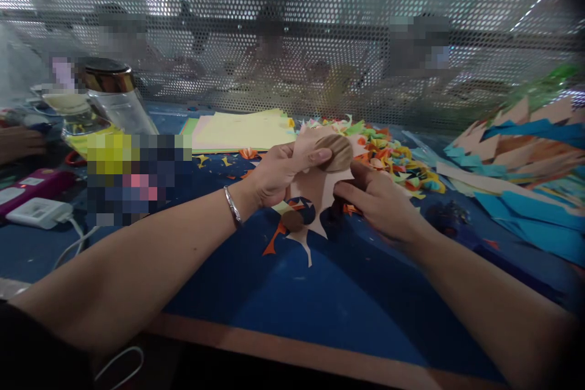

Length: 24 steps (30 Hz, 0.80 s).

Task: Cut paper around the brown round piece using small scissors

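My left hand (278, 169) pinches a pale pink paper cut-out (315, 189) with pointed edges, thumb pressed near a brown paper disc (336, 152) on its top. The wrist wears a thin silver bracelet (232, 206). At the cut-out's right edge my right hand (377, 200) has its fingers curled and gripping the paper. The piece is held a little above the blue table (320, 292). Under it lie a dark blue round scrap and orange paper bits (275, 241).
Yellow paper sheets (237, 132) lie behind the hands. A heap of coloured paper scraps (393, 155) sits to the right, with blue and tan cut paper (516, 152) further right. A glass jar with a gold lid (112, 94), a white charger (39, 212) and a perforated metal screen (292, 30) are there too.
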Motion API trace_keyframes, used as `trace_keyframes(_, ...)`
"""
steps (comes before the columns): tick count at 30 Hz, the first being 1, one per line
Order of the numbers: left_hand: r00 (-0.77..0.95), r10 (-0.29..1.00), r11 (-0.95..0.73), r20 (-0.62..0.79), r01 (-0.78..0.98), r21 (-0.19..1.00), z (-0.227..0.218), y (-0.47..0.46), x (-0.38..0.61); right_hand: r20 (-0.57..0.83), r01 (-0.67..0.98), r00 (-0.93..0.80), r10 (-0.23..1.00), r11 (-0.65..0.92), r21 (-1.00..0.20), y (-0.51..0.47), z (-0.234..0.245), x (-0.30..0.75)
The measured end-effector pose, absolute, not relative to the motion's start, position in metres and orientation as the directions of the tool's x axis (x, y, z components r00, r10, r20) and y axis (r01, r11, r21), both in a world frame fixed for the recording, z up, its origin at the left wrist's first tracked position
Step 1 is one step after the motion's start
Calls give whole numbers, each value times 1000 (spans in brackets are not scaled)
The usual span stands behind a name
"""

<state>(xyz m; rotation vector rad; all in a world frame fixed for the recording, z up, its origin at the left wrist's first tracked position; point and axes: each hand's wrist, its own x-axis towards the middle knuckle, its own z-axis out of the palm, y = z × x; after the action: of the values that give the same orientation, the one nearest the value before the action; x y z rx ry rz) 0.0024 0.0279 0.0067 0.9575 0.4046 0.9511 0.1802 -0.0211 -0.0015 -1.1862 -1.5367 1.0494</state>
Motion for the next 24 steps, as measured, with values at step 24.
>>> trace_keyframes(24,364,931,194,44,-593,781,1,21,14,-45,-253,15,999,-40,-967,-29,6,166)
